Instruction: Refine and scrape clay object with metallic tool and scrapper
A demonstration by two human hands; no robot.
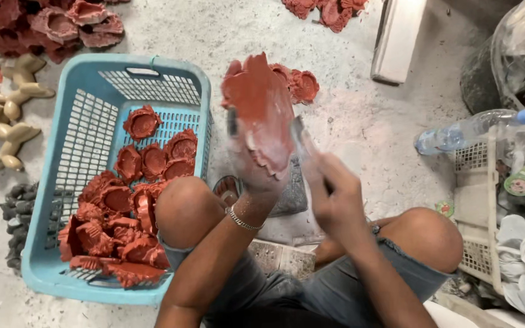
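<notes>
Holding a red clay piece (261, 112) up above the knees, the left hand (253, 173) cups it from behind with fingers spread, while the right hand (335, 197) pinches a thin blade (299, 136) against its edge. A slip could chip the scalloped rim or nick a finger. Motion blur hides the blade tip; the blue basket (62, 182) of similar pieces sits alongside

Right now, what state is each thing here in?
Red clay piece: held up in the left hand.
Right hand: gripping a thin blade against the piece's edge.
Blue basket: part filled with red pieces.
Plastic bottle: lying down, capped.
</notes>
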